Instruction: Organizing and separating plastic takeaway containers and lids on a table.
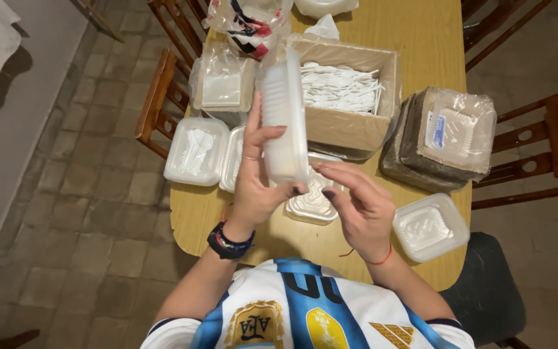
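The left hand is closed around a clear plastic tray — fingers wrapped over its near long edge, thumb behind — and holds it up on edge above the tabletop, its top leaning toward the cardboard box. The right hand is half open, fingers curled, its fingertips just at the tray's lower corner; it has no firm hold on anything that I can see.

The grip looks like the weak point. The tray is thin, glossy and stood on edge, held along one side only, so a squeeze could buckle the wall and let it spring out of the fingers. If it slips it would likely land on the lidded container lying directly beneath the hands, or skid off toward the near edge of the tabletop.

The space is crowded. A tilt forward would push the tray's top into the box, which is full of white plastic cutlery. To the left, a closed container sits right at the table's edge — an elbow swing could send it to the floor. On the right, another container overhangs the near corner, close by the right forearm, and the wrapped stack of trays behind it stands near the far edge as well.
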